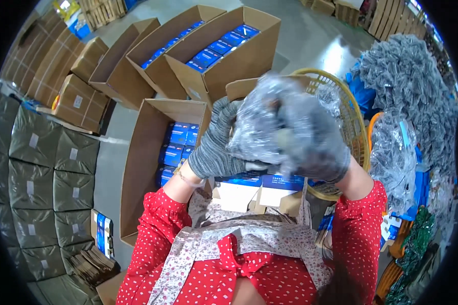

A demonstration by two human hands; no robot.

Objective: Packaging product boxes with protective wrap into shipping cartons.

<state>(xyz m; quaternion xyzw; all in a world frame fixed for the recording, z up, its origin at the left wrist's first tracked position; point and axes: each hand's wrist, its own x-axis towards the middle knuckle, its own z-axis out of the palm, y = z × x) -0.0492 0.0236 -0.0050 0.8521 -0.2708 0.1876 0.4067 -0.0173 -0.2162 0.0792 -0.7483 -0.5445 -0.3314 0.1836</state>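
Observation:
A crinkled, clear plastic-wrapped bundle is up in front of my chest; its contents are hard to make out. My left hand, in a grey knitted glove, closes round its left side, with the thumb along the lower edge. On the right side my gloved right hand lies over the bundle, its fingers smeared by motion. Under both hands, close to my apron, are blue and white small cartons, some with white flaps showing. The raised flap of a brown cardboard box shows behind the bundle.
An open cardboard box with blue cartons stands left; more open boxes stand ahead. A yellow basket sits right, beside a large heap of grey plastic-wrapped items. Dark green wrapped packs are stacked far left, with flattened cardboard nearby.

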